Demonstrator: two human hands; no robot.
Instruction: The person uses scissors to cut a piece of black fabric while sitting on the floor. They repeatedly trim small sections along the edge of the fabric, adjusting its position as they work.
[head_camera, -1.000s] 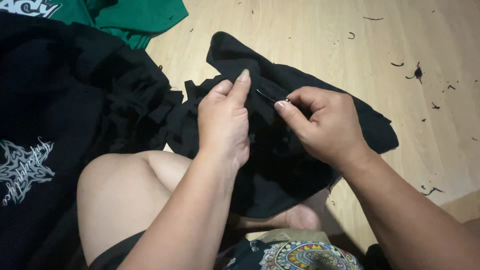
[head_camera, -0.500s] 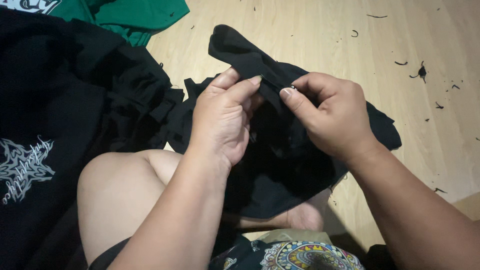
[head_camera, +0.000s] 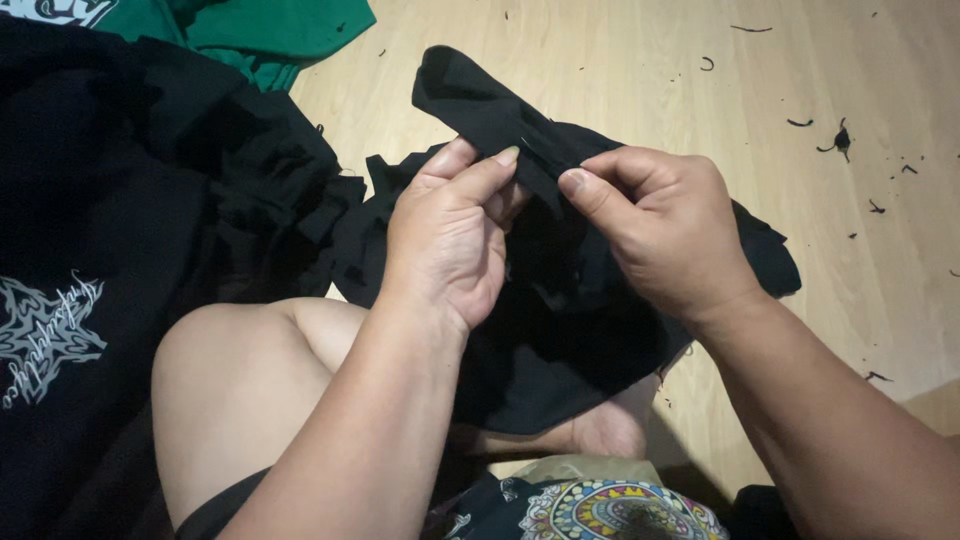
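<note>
A black cloth (head_camera: 580, 330) lies over my lap and the wooden floor. Both hands pinch a raised fold of it in the middle of the view. My left hand (head_camera: 450, 240) grips the fold between thumb and fingers from the left. My right hand (head_camera: 665, 225) pinches the same fold from the right, thumb pressed on the fabric. A thin light line, perhaps a pin or needle, shows on the fold between the hands; I cannot tell which. The upper end of the cloth (head_camera: 465, 90) sticks up toward the far floor.
A pile of black garments (head_camera: 130, 200) with a pale printed design fills the left side. A green garment (head_camera: 270, 30) lies at the top left. Dark thread scraps (head_camera: 838, 138) are scattered on the wooden floor (head_camera: 850, 270) to the right. My bare knee (head_camera: 230, 380) is below.
Both hands have lifted the fold of black cloth slightly and drawn closer together, with the left thumb and fingers now pinching it rather than resting flat.
</note>
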